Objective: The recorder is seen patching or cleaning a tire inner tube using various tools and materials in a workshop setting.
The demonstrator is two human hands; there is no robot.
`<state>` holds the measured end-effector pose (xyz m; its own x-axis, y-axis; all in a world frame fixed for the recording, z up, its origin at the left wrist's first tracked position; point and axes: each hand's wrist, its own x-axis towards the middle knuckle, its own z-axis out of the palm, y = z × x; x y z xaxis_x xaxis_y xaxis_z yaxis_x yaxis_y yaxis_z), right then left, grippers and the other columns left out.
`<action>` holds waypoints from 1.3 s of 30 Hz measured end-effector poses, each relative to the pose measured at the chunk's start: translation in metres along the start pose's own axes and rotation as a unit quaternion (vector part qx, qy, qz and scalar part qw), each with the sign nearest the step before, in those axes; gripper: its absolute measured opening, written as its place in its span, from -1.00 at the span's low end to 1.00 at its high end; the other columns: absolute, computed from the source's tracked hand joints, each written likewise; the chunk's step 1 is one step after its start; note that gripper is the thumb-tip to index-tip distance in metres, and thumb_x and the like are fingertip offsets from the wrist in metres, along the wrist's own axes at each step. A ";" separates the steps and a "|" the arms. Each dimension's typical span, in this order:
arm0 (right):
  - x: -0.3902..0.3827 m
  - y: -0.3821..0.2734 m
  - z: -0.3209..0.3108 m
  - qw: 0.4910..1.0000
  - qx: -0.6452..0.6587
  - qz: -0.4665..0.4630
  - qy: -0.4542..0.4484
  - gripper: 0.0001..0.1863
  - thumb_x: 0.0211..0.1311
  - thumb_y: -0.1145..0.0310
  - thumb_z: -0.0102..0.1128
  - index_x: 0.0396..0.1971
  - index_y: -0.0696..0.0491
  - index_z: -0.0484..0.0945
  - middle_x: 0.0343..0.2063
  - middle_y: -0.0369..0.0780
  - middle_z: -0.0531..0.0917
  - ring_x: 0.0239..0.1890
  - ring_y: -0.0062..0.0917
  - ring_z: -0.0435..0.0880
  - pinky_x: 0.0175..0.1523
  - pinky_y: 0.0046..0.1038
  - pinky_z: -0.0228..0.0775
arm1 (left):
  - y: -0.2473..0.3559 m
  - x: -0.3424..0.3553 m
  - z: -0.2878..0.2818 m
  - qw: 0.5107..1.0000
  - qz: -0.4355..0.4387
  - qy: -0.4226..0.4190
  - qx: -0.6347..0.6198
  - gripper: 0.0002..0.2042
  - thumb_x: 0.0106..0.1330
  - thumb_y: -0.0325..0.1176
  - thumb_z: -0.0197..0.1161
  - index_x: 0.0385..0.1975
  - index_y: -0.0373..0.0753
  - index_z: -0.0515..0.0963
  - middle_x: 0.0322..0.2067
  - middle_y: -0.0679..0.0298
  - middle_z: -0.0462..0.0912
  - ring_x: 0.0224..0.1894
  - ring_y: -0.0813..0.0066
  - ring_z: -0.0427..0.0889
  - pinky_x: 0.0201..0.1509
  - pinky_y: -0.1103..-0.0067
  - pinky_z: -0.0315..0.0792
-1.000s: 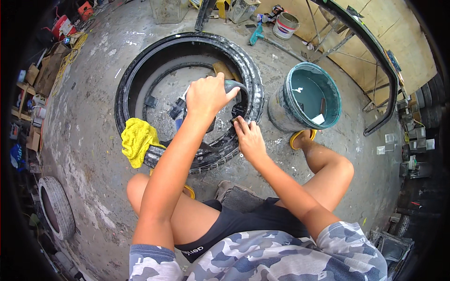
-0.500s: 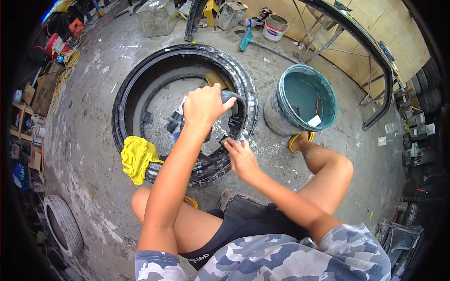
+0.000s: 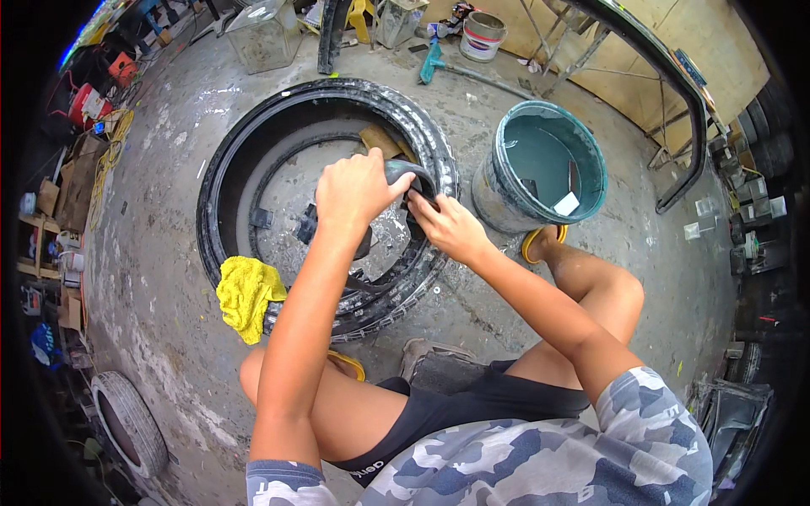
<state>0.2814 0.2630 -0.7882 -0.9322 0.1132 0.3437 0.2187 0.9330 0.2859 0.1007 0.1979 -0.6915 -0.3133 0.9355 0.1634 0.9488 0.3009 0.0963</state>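
Head view: your right hand (image 3: 454, 229), grasp unclear, has neared your left hand (image 3: 352, 191), which grips the round black rubber tire (image 3: 415, 126) beneath. Right of the tire, a round teal plastic bucket (image 3: 496, 196) holds murky liquid (image 3: 540, 158).

Brightly and rather evenly lit over the grey floor (image 3: 169, 337) and far plywood (image 3: 732, 101); dark inside the tire (image 3: 232, 190) and along the right edge. Streaked blue-violet at the far left rim. Bowed by fisheye, blackened at the corners, crisp centrally, softer outward.
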 end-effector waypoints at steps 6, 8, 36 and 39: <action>-0.037 -0.115 -0.002 0.874 0.390 0.289 0.012 -0.37 -0.14 0.59 0.16 0.10 0.04 0.45 0.20 -0.28 0.37 -0.03 -0.21 0.43 0.06 -0.40 0.37 | -0.006 0.001 0.003 1.000 -0.005 -0.012 0.009 -0.38 0.09 0.29 0.10 -0.41 -0.30 0.54 -0.56 -0.01 0.63 -0.44 0.06 0.66 -0.36 0.29 0.53; -0.038 -0.110 -0.007 0.846 0.450 0.283 0.032 -0.45 -0.10 0.55 0.16 0.04 0.06 0.49 0.14 -0.26 0.42 -0.06 -0.25 0.44 0.04 -0.35 0.37 | -0.006 0.001 0.004 0.999 -0.021 -0.031 0.009 -0.37 0.09 0.30 0.08 -0.41 -0.31 0.54 -0.56 -0.01 0.63 -0.45 0.06 0.65 -0.35 0.29 0.53; -0.037 -0.084 -0.002 0.959 0.233 0.160 -0.019 -0.56 -0.12 0.52 0.21 -0.09 0.06 0.56 0.04 -0.22 0.48 -0.13 -0.29 0.46 -0.03 -0.36 0.41 | -0.002 0.005 0.003 0.999 0.023 -0.024 0.024 -0.39 0.09 0.29 0.09 -0.41 -0.28 0.55 -0.56 0.00 0.62 -0.45 0.08 0.65 -0.38 0.29 0.53; -0.017 0.009 -0.002 0.999 0.030 -0.014 0.034 -0.63 -0.03 0.40 0.11 -0.14 0.08 0.56 -0.03 -0.24 0.49 -0.25 -0.47 0.43 -0.20 -0.53 0.37 | 0.003 0.013 0.000 0.999 0.033 -0.017 0.024 -0.40 0.09 0.28 0.10 -0.41 -0.28 0.55 -0.55 -0.01 0.62 -0.46 0.08 0.65 -0.38 0.29 0.53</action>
<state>0.2998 0.2685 -0.7897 -0.9157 0.0644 0.3966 0.1723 0.9547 0.2427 0.0990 0.2106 -0.6888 -0.2499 0.9591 0.1333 0.9683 0.2468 0.0389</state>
